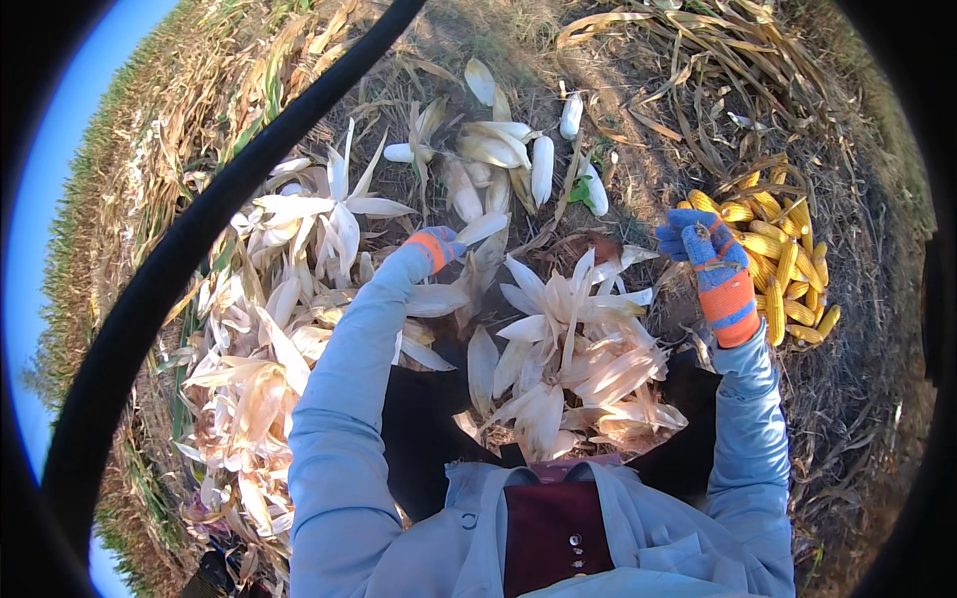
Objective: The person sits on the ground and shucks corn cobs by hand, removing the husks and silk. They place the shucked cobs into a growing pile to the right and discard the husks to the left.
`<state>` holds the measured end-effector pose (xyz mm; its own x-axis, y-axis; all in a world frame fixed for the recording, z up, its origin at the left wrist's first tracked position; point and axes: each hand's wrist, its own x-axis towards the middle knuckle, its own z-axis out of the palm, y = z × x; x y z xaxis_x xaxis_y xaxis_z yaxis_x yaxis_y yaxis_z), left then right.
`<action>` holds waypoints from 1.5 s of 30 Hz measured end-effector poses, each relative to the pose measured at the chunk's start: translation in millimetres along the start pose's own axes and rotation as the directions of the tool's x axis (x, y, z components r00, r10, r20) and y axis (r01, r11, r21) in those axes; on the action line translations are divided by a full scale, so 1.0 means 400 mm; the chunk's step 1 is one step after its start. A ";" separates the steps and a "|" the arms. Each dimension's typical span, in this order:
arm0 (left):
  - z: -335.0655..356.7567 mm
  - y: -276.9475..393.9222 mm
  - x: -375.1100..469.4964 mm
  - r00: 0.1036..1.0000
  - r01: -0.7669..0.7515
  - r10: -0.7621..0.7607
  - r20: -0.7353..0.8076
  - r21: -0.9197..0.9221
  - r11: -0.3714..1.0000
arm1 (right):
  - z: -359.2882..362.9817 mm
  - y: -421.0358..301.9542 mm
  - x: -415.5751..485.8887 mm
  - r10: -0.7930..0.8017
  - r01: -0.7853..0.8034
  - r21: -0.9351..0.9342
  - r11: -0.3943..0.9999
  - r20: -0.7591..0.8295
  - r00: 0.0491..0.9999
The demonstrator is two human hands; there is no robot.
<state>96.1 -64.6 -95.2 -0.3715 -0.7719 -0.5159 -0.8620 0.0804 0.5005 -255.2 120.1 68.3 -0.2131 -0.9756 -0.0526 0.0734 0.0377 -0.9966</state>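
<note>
My left hand (pixel 439 247), in a blue and orange knit glove, reaches forward. Its fingers meet the near end of a pale corn husk (pixel 483 228) and appear closed on it; whether an ear is inside is hidden. On the right, my right hand (pixel 706 241), gloved alike, is raised with curled fingers beside a pile of husked yellow corn ears (pixel 785 261). A small thin brown piece (pixel 716 264) lies across that glove; what it is cannot be made out. Between my legs rests a heap of opened dry husks (pixel 568 336).
Loose husks (pixel 254 389) spread widely on the left. Ahead lie several pale ears, such as one in white husk (pixel 543 170) and another by a green leaf (pixel 594 190). Dry stalks (pixel 710 52) cover the ground at the far right. A black strap-like band (pixel 224 209) crosses the view.
</note>
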 end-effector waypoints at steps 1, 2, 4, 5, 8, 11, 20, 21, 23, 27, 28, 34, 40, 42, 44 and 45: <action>0.022 -0.012 0.036 1.000 0.007 -0.008 0.012 0.111 0.994 | 0.006 -0.001 -0.003 0.026 -0.026 -0.019 0.999 0.005 1.000; 0.034 -0.027 0.072 0.999 0.024 -0.031 0.031 0.218 0.976 | 0.006 -0.004 -0.007 0.052 -0.052 -0.041 0.998 0.009 0.999; 0.039 -0.067 0.138 0.996 0.089 -0.087 -0.016 0.255 0.963 | 0.013 -0.002 -0.012 0.101 -0.101 -0.028 0.995 0.013 0.995; 0.036 -0.087 0.169 0.993 0.120 -0.113 -0.040 0.264 0.957 | 0.015 0.000 -0.016 0.142 -0.140 -0.081 0.987 0.009 0.990; -0.019 -0.175 0.249 0.987 0.140 -0.100 -0.128 0.355 0.924 | 0.020 0.013 -0.014 0.233 -0.229 -0.152 0.961 0.010 0.972; -0.075 -0.256 0.346 0.937 0.227 -0.129 -0.326 0.281 0.932 | 0.025 0.035 0.003 0.318 -0.308 -0.254 0.917 -0.003 0.948; -0.120 -0.324 0.644 0.901 0.134 0.141 -0.409 0.574 0.808 | 0.047 0.128 0.113 0.524 -0.500 -0.387 0.775 -0.050 0.850; -0.118 -0.320 0.659 0.902 0.097 0.203 -0.382 0.636 0.765 | 0.048 0.136 0.122 0.523 -0.491 -0.403 0.772 -0.037 0.852; -0.119 -0.308 0.685 0.840 0.095 0.312 -0.444 0.686 0.721 | 0.052 0.154 0.137 0.564 -0.527 -0.433 0.731 -0.052 0.824; -0.127 -0.284 0.728 0.814 0.164 0.334 -0.474 0.740 0.652 | 0.057 0.198 0.156 0.596 -0.558 -0.435 0.707 -0.057 0.801; -0.129 -0.280 0.740 0.815 0.170 0.347 -0.465 0.763 0.624 | 0.059 0.209 0.158 0.602 -0.570 -0.414 0.710 -0.063 0.796; -0.122 -0.292 0.796 0.811 0.241 0.246 -0.531 0.686 0.686 | 0.063 0.236 0.159 0.627 -0.604 -0.361 0.710 -0.066 0.776; -0.260 -0.349 0.706 0.664 0.014 0.162 -0.730 0.229 0.973 | 0.078 0.186 0.155 0.582 -0.546 -0.360 0.756 -0.011 0.813; -0.320 -0.346 0.611 0.539 -0.019 0.193 -0.820 0.217 0.976 | 0.087 0.161 0.147 0.547 -0.504 -0.376 0.778 0.009 0.837; -0.386 -0.310 0.516 0.703 -0.052 0.123 -0.701 0.122 0.991 | 0.095 0.133 0.129 0.508 -0.460 -0.358 0.812 0.046 0.860; -0.423 -0.282 0.472 0.771 -0.031 0.132 -0.623 0.171 0.985 | 0.098 0.120 0.116 0.491 -0.443 -0.342 0.829 0.065 0.869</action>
<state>181.4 -325.8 -131.4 -0.1857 -0.9774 0.1010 -0.8965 0.2106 0.3899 -223.3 68.1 20.5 -0.0854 -0.8430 -0.5311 -0.1780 0.5374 -0.8243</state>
